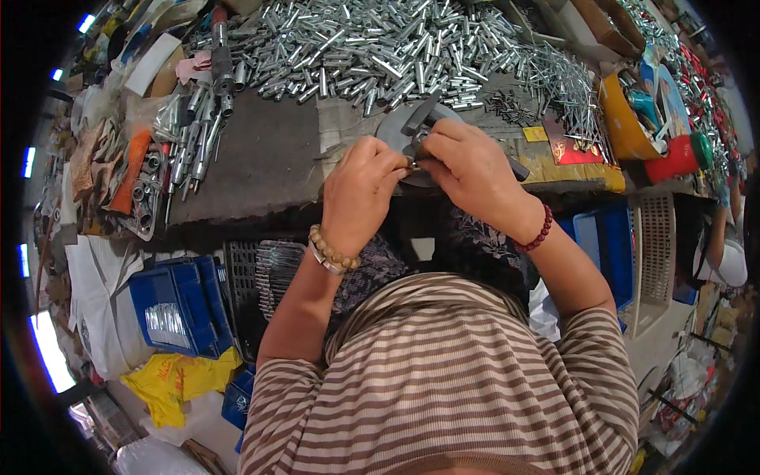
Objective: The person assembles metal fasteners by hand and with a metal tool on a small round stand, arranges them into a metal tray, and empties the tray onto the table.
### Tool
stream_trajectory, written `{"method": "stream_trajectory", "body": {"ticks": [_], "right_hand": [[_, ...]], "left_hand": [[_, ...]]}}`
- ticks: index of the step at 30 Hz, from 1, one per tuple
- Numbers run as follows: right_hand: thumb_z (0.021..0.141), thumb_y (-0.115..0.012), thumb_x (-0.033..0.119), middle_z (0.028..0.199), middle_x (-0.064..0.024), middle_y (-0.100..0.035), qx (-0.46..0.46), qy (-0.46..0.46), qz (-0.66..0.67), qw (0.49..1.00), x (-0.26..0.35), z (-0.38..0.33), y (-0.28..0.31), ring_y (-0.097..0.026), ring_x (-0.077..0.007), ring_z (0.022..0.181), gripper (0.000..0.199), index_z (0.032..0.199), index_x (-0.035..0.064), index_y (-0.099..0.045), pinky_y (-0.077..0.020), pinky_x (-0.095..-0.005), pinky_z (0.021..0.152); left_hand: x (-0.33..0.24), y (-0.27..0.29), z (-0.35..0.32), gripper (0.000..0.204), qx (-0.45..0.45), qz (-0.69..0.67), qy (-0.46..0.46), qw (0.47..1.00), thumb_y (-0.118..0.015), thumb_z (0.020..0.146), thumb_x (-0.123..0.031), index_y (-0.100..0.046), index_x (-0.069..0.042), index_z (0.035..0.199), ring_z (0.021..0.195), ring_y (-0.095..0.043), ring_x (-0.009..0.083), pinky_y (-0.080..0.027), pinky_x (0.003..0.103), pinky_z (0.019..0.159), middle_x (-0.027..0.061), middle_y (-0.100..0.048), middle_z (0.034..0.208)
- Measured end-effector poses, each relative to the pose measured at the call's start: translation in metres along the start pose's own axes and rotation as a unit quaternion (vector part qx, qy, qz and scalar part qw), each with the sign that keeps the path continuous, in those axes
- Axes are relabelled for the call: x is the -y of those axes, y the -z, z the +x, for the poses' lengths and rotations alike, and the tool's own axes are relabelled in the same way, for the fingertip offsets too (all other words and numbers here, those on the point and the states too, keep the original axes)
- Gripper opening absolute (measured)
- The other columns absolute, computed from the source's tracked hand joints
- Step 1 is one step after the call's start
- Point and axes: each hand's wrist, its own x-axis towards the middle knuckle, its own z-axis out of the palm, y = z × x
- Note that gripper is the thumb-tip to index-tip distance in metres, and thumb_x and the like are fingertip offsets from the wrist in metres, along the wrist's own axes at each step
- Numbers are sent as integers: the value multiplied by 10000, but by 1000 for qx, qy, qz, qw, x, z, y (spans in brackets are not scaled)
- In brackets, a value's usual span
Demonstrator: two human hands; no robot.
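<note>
At the bench's front edge my left hand [360, 188] and my right hand [479, 178] come together, fingertips almost touching. Each is closed in a pinch; whatever small piece sits between the fingertips is too hidden to name. Just beyond and under them lies a grey round plate [389, 127], partly covered by my right hand. A dark flat metal bar [419, 115] stands at an angle over this plate. Behind it spreads a big heap of shiny metal tubes [372, 47]. Thin metal rods [566, 91] lie to the right of the heap, beside small dark pins [511, 108].
Hand tools [194, 150] and an orange-handled item [131, 170] crowd the bench's left. A yellow container [625, 119] and a red jar [673, 161] stand right. Below are blue bins [170, 297], a dark crate [241, 277] and a pale basket [653, 253]. Another person's arm [716, 229] shows far right.
</note>
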Motion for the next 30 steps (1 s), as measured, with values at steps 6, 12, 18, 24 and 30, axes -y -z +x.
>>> {"method": "stream_trajectory", "body": {"ticks": [6,12,18,24,30], "right_hand": [[806,-730,85,955,-76,-590,9,78,-127,989,7,6,1,-623,-281,910,162,948,70,-652,-504,-410,796],[801,-763,135,946,-61,-614,-4,12,-128,992,5,-5,0,-639,-261,932,182,949,97,-663,-504,-385,812],[809,-776,119,968,-88,-646,-13,-91,-200,975,-27,-25,25,-661,-314,916,242,1029,86,-682,-534,-432,763],[865,-725,60,923,-116,-617,-51,-142,-27,988,1,-39,38,-649,-355,856,268,1130,79,-690,-524,-447,731],[889,-687,17,923,-101,-605,-101,-74,-80,989,25,-61,33,-651,-340,762,238,1112,97,-712,-519,-411,634]], "left_hand": [[5,-5,2,82,-23,1,-14,1000,-719,872,-63,-712,-76,953,909,-654,296,-526,420,762,72,-633,953],[0,-3,2,104,-9,-10,-1,1000,-695,908,-39,-725,-44,1008,863,-636,269,-510,367,747,95,-613,962],[-1,-4,3,100,-8,-30,23,999,-742,907,-67,-765,-54,1003,839,-628,229,-497,335,732,72,-610,945],[1,-3,1,101,-19,-35,20,999,-777,869,-99,-761,-67,964,881,-663,289,-524,400,745,73,-638,944],[12,-7,0,140,-21,-34,-17,999,-755,883,-40,-756,-40,1024,831,-633,230,-504,333,718,75,-619,951]]}}
